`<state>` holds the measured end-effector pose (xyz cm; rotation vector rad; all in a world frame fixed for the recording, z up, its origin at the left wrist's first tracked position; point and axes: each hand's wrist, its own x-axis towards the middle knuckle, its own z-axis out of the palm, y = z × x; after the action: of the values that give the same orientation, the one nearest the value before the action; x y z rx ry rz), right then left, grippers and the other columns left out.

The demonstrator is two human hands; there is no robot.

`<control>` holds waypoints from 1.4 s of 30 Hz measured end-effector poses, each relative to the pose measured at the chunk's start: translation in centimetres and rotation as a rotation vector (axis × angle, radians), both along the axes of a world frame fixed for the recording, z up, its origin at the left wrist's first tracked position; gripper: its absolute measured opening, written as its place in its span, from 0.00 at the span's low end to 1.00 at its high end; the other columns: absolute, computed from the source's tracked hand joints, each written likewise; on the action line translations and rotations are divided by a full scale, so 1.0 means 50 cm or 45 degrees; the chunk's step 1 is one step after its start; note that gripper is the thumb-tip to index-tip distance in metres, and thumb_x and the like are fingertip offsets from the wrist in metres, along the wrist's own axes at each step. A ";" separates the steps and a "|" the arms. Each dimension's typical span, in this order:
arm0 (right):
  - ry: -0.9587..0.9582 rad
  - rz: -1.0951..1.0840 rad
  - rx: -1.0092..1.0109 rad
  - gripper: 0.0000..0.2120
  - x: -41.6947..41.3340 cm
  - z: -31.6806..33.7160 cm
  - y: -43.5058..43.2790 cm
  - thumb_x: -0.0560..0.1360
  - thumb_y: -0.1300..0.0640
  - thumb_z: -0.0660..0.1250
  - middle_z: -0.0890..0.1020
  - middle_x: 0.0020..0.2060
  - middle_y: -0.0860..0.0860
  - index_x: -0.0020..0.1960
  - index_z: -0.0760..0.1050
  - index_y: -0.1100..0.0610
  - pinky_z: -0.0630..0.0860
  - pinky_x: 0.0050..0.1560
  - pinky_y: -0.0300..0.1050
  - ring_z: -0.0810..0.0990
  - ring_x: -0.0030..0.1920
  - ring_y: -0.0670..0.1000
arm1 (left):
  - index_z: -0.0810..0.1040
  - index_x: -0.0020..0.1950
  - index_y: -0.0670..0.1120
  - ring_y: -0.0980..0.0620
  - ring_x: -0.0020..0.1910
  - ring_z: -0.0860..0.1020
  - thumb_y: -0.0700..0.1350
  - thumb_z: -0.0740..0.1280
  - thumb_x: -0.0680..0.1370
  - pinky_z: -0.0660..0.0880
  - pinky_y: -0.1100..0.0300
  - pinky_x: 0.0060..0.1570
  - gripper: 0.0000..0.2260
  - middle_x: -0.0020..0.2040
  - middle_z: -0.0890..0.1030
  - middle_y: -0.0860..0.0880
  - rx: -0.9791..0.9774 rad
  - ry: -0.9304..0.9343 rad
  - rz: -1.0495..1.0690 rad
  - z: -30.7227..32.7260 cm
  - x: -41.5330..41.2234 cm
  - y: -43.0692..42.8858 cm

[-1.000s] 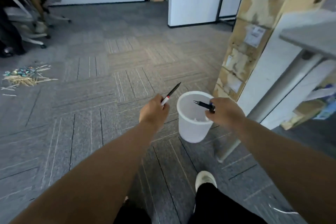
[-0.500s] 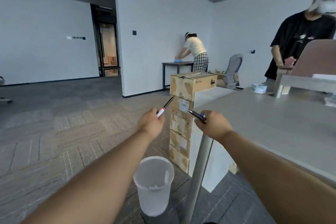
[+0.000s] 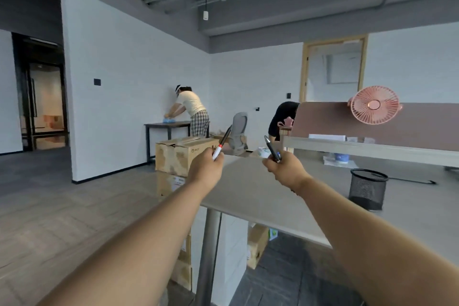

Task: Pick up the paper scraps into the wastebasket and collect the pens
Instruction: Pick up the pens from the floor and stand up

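Head view: left hand [image 3: 208, 166] pinches a red-banded pen [image 3: 221, 142], its long axis slanting up and right; right hand [image 3: 285, 168] grips a dark pen [image 3: 272, 148] leaning up-left (both above the grey desk [image 3: 250, 191] edge). Mesh pen cup [image 3: 368, 189] stands on the desk; carpeted office.
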<state>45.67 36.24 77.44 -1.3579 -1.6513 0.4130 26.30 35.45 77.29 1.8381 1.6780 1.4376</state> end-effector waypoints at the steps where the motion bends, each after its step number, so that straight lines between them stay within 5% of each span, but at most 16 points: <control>1: 0.011 -0.007 -0.015 0.12 0.007 -0.004 0.009 0.75 0.54 0.64 0.71 0.28 0.52 0.35 0.66 0.55 0.65 0.32 0.42 0.67 0.28 0.51 | 0.69 0.43 0.44 0.47 0.32 0.70 0.46 0.57 0.79 0.64 0.57 0.30 0.08 0.35 0.72 0.46 -0.007 -0.002 -0.018 -0.004 0.013 0.015; 7: 0.119 -0.113 -0.067 0.09 0.066 -0.018 0.092 0.74 0.55 0.64 0.69 0.26 0.50 0.37 0.67 0.57 0.62 0.25 0.38 0.65 0.26 0.49 | 0.69 0.40 0.43 0.43 0.38 0.71 0.47 0.57 0.80 0.63 0.56 0.36 0.11 0.38 0.73 0.43 -0.063 0.019 -0.093 -0.044 0.098 0.133; 16: 0.618 -0.199 0.051 0.14 0.310 0.013 0.158 0.73 0.57 0.69 0.64 0.24 0.49 0.34 0.65 0.53 0.61 0.25 0.40 0.61 0.22 0.46 | 0.61 0.29 0.45 0.44 0.34 0.66 0.46 0.58 0.80 0.59 0.58 0.28 0.19 0.26 0.65 0.47 -0.044 -0.068 -0.424 -0.036 0.375 0.264; 24: 0.796 -0.272 0.277 0.06 0.520 0.054 0.168 0.77 0.56 0.63 0.79 0.36 0.51 0.43 0.70 0.57 0.70 0.29 0.38 0.73 0.25 0.44 | 0.62 0.31 0.45 0.48 0.31 0.64 0.48 0.60 0.79 0.58 0.57 0.29 0.17 0.27 0.64 0.49 -0.049 -0.236 -0.682 0.014 0.607 0.302; 29: 0.632 -0.293 0.170 0.07 0.554 0.017 0.207 0.78 0.54 0.61 0.83 0.40 0.51 0.45 0.72 0.56 0.72 0.39 0.42 0.82 0.37 0.48 | 0.63 0.32 0.47 0.51 0.28 0.62 0.48 0.61 0.77 0.57 0.58 0.29 0.14 0.28 0.64 0.49 -0.129 -0.413 -0.759 0.014 0.665 0.326; 33: 0.437 -0.345 0.056 0.09 0.567 -0.012 0.222 0.78 0.53 0.62 0.83 0.46 0.52 0.47 0.74 0.59 0.73 0.53 0.44 0.80 0.48 0.51 | 0.62 0.29 0.48 0.49 0.27 0.62 0.53 0.61 0.71 0.59 0.58 0.32 0.14 0.27 0.65 0.49 -0.132 -0.538 -0.817 0.007 0.672 0.349; 38: 0.413 -0.458 -0.064 0.04 0.595 -0.023 0.219 0.75 0.55 0.65 0.79 0.44 0.55 0.47 0.76 0.56 0.73 0.42 0.42 0.77 0.42 0.51 | 0.66 0.31 0.45 0.51 0.25 0.68 0.49 0.59 0.79 0.67 0.61 0.32 0.18 0.26 0.70 0.47 -0.111 -0.514 -0.894 0.022 0.694 0.352; 42: 0.374 -0.576 -0.081 0.18 0.608 -0.020 0.212 0.74 0.53 0.67 0.78 0.55 0.53 0.61 0.72 0.59 0.69 0.51 0.42 0.76 0.53 0.51 | 0.67 0.28 0.45 0.52 0.28 0.70 0.49 0.59 0.79 0.68 0.59 0.37 0.19 0.26 0.71 0.49 -0.057 -0.505 -0.969 0.054 0.737 0.329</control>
<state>76.06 46.81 76.43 -1.5830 -1.0620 0.3753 63.13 51.87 80.00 1.7258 0.6927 1.2748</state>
